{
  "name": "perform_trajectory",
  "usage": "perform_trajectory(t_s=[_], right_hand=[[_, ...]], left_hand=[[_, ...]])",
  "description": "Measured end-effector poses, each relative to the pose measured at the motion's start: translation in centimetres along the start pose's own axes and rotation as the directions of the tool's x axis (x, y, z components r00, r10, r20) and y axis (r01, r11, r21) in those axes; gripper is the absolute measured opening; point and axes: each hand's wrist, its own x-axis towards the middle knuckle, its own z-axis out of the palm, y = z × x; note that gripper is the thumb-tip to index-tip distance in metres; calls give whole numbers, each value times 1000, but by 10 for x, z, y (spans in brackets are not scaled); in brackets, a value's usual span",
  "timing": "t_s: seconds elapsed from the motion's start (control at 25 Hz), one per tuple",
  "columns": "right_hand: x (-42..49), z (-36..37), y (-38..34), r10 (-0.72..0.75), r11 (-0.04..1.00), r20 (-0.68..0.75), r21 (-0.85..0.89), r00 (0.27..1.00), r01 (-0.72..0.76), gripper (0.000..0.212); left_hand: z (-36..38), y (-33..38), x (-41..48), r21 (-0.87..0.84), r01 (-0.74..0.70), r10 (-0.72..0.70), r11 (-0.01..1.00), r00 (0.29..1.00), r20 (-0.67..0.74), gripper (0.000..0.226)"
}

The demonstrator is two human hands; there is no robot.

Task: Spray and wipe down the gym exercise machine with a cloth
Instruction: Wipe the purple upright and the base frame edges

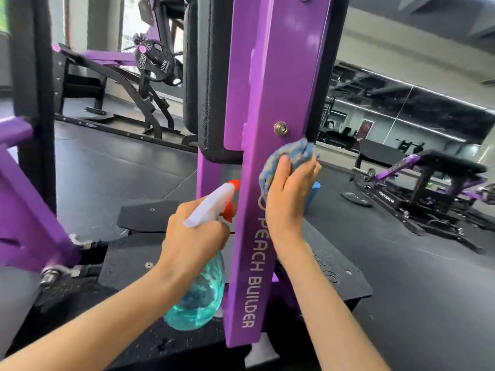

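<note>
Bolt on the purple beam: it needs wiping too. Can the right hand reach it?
Probably yes: the right hand holds the cloth just below the bolt, with bare beam between.

White "PEACH BUILDER" runs lengthwise down the purple upright beam (278, 89). The same wording is on the far machine's black base rail (387, 197). The weight plate (160, 66) is marked "10KG".

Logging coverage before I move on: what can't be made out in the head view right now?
- Head view: start of the lettering on the purple post, covered by the cloth in the right hand.
- Head view: the post's top, cut off by the upper edge.
- Head view: neck of the spray bottle, hidden by the left hand.
</note>
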Motion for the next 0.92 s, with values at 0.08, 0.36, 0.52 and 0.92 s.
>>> perform_trajectory(t_s=[0.08,0.36,0.52,0.92], right_hand=[[7,11,-4,-98,991,-48,-95,994,93,65],[-31,3,11,-166,953,56,-249,985,175,84],[37,-5,-27,-196,953,112,-214,974,216,95],[-6,16,-16,-155,953,-47,-269,987,137,106]], left_hand=[[-3,-7,0,-62,62,-62,996,998,5,40],[-13,7,12,-104,55,-55,993,998,7,31],[-19,19,15,-53,25,-24,998,1000,12,39],[-21,89,50,-102,95,-110,990,982,-152,74]])
